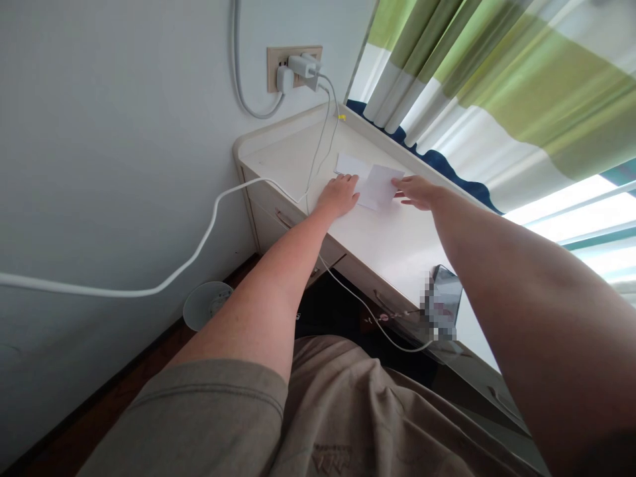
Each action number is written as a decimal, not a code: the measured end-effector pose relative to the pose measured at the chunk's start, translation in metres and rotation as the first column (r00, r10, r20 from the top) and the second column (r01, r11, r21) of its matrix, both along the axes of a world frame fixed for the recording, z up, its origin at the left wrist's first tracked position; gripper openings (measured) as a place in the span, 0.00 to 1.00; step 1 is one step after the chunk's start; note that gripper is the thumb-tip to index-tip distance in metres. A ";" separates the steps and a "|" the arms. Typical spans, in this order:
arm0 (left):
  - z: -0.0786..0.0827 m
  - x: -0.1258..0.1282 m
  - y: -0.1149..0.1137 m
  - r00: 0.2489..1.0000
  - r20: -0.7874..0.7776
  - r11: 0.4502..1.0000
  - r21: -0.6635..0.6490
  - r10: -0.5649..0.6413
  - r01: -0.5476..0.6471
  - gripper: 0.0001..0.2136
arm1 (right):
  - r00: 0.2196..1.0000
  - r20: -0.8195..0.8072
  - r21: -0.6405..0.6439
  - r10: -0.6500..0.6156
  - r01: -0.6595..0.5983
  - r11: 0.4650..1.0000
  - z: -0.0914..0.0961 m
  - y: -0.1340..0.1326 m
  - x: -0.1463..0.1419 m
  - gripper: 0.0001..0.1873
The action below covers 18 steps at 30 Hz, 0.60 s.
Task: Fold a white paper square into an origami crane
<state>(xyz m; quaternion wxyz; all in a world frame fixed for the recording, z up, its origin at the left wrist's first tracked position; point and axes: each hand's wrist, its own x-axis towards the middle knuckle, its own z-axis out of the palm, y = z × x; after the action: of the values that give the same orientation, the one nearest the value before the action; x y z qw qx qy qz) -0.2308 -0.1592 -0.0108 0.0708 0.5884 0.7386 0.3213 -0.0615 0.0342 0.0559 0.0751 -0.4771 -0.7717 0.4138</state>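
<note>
On the white desk (397, 242) lie two white sheets of paper: one (378, 187) nearer me and another (350, 163) behind it. My left hand (339, 195) lies flat, fingers stretched out, with its fingertips at the edge of the papers. My right hand (416, 191) reaches in from the right and its fingers pinch the right edge of the nearer sheet, lifting it slightly.
A wall socket (294, 66) with white chargers sits above the desk; white cables (318, 142) run across the desktop and down. A phone (444, 298) lies near the desk's front edge. Green striped curtains (497, 79) hang at the right. A round white object (206, 305) sits on the floor.
</note>
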 end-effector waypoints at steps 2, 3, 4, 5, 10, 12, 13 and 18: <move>-0.001 -0.002 0.000 1.000 -0.006 1.000 -0.008 -0.002 0.002 0.23 | 1.000 -0.003 -0.048 -0.004 0.004 0.999 0.012 0.003 0.010 0.08; -0.001 -0.003 -0.001 1.000 -0.011 1.000 -0.013 0.002 -0.002 0.23 | 1.000 -0.030 -0.083 -0.004 0.002 0.997 0.019 0.004 0.017 0.07; -0.001 -0.004 -0.002 1.000 -0.014 1.000 -0.004 0.014 -0.014 0.23 | 0.997 -0.073 -0.099 -0.015 0.008 0.995 0.026 0.006 0.025 0.07; -0.001 -0.005 -0.004 1.000 -0.014 1.000 0.006 0.021 -0.021 0.24 | 0.991 -0.127 -0.086 -0.043 0.032 0.996 0.033 0.007 0.035 0.08; 0.010 0.007 0.004 0.998 0.012 0.989 0.138 -0.055 0.053 0.22 | 0.947 -0.304 -0.052 -0.104 0.093 0.994 0.054 -0.001 0.098 0.05; 0.017 0.032 0.024 0.980 0.145 0.974 0.203 -0.133 0.102 0.19 | 0.920 -0.372 0.018 -0.122 0.138 0.990 0.051 -0.010 0.124 0.06; 0.020 0.049 0.037 0.947 0.252 0.966 0.214 -0.198 0.145 0.19 | 0.909 -0.394 0.046 -0.137 0.169 0.985 0.047 -0.015 0.136 0.06; 0.018 0.159 0.107 0.636 0.679 0.925 0.200 -0.368 0.322 0.22 | 0.842 -0.487 0.012 -0.234 0.275 0.961 0.013 -0.028 0.198 0.08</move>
<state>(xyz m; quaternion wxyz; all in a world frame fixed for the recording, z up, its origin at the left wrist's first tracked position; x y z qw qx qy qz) -0.0718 -0.0518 0.0076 0.3897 0.5523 0.5185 0.5237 0.1367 0.0062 0.0692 0.3378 -0.4541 -0.6748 0.4737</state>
